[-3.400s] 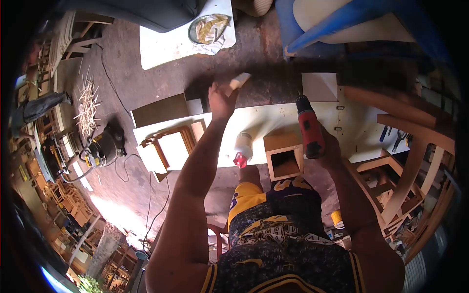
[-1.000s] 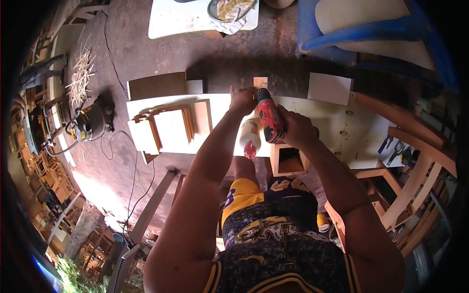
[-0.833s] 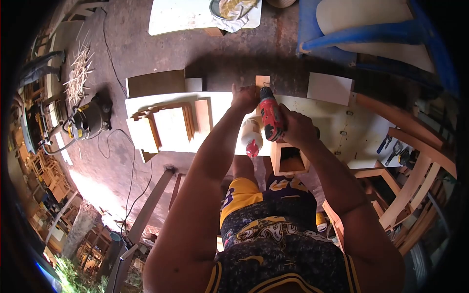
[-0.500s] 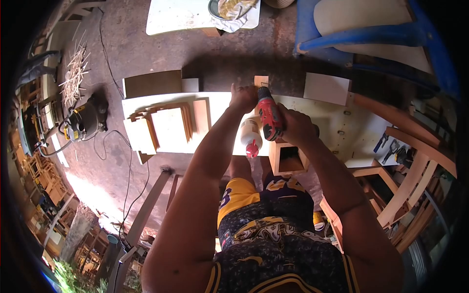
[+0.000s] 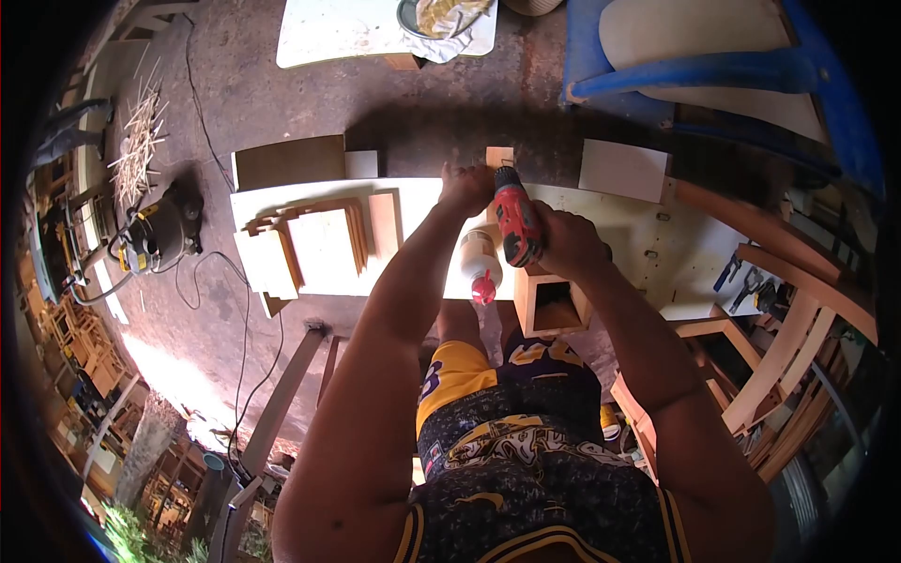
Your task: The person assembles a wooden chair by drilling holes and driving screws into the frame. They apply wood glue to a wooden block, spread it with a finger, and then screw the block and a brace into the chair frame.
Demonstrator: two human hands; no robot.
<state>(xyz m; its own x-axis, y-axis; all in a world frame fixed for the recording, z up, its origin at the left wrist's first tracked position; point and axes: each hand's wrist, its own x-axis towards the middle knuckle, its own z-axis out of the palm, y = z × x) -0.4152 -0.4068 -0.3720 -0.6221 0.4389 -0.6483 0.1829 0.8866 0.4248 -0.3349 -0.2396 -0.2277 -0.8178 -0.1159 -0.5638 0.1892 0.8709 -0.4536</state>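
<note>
My right hand [image 5: 569, 242] is wrapped round the grip of a red and black cordless drill [image 5: 517, 220], its black chuck pointing away from me. At the tip of the drill lies a narrow wooden piece [image 5: 500, 156], reaching past the far edge of the white work board [image 5: 427, 211]. My left hand [image 5: 466, 190] is closed at the side of this piece, its fingers partly hidden. Just below the drill is a glue bottle [image 5: 480, 263] with a red cap. An open wooden box [image 5: 552, 305] stands under my right wrist.
Several stacked wooden panels [image 5: 324, 239] lie at the left of the board. Clamps [image 5: 751, 286] rest at its right end, near wooden frames [image 5: 784, 357]. A blue chair [image 5: 694, 75] stands far right. A black machine [image 5: 164, 225] and cables [image 5: 246, 328] are on the floor at left.
The whole view has shifted very slightly to the left. Both hands, the drill and the wooden piece keep nearly the same positions relative to one another.
</note>
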